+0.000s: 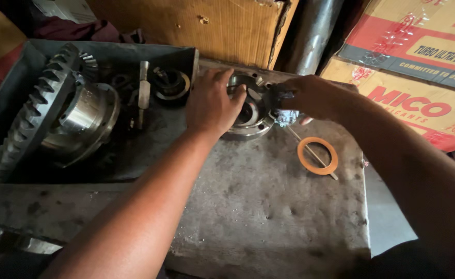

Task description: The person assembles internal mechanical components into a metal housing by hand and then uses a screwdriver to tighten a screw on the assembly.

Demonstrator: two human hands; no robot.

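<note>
Left hand grips round grey steel housing, steadying it; right hand pinches small dark gear, probably. Seat gear square, housing kept flat.

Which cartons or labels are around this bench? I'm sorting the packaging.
Plain brown cardboard box: top centre behind the bench, corrugated, unprinted.
Upper printed carton: top right, red, cream and dark bands, taped.
Lower printed carton: right beneath it, tan with red lettering.
No screens or signs visible.
</note>
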